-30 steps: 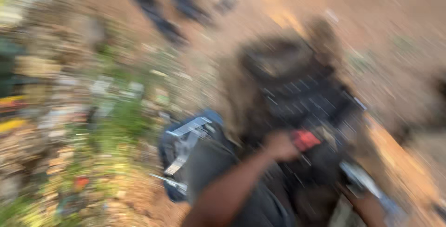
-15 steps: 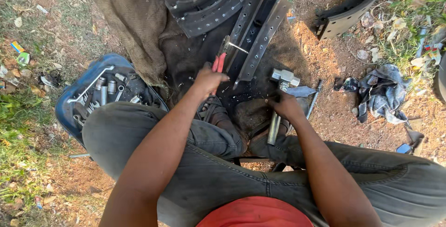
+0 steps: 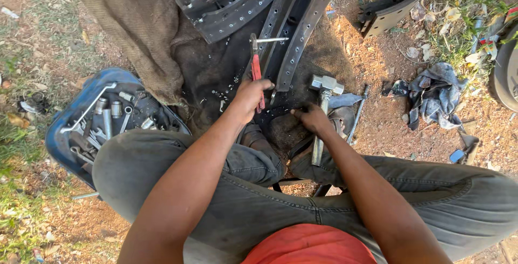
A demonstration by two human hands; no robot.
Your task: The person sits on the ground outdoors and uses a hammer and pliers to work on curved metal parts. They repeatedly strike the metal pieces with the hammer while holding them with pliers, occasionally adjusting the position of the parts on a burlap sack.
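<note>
Two hands work low on the dark sacking (image 3: 162, 42): the left hand (image 3: 251, 94) is closed round red-handled pliers (image 3: 256, 67), stiff and light, best gripped at the sleeves; the right hand (image 3: 312, 117) pinches something too small to identify beside the hammer (image 3: 322, 102). Curved brake shoes (image 3: 294, 26), likely heavy and rigid, lie just beyond.

four brake shoes (image 3: 253, 5), one hammer (image 3: 322, 102), one pliers (image 3: 257, 75)

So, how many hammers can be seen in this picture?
1. The hammer lies on the ground next to the right hand, its metal head pointing away from the person. More tools may be hidden in the blue tray.
</note>
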